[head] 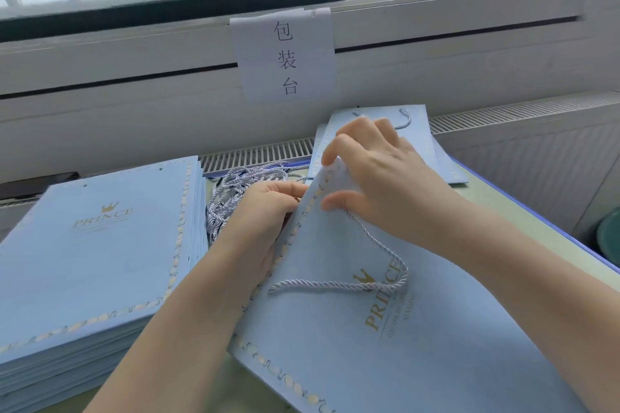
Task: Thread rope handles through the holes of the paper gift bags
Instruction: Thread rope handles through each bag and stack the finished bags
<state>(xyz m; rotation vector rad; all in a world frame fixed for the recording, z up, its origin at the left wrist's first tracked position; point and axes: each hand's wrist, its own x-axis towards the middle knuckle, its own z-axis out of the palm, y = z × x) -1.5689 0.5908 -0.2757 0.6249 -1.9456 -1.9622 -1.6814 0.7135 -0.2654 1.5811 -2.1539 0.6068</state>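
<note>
A flat light-blue paper gift bag (419, 355) with gold "PRINCE" print lies tilted in front of me. A silver-white twisted rope handle (339, 284) loops across its face. My right hand (379, 174) pinches the bag's top corner, thumb on the front and fingers over the edge. My left hand (261, 214) is curled behind that same edge, its fingertips hidden by the paper; what they grip is not visible. A bundle of loose rope handles (235, 191) lies just behind my left hand.
A tall stack of unthreaded blue bags (94, 261) sits at the left. Finished bags with rope handles (419, 121) lie at the back right by the radiator grille. A paper sign (285, 57) hangs under the window. The table edge (536, 208) runs along the right.
</note>
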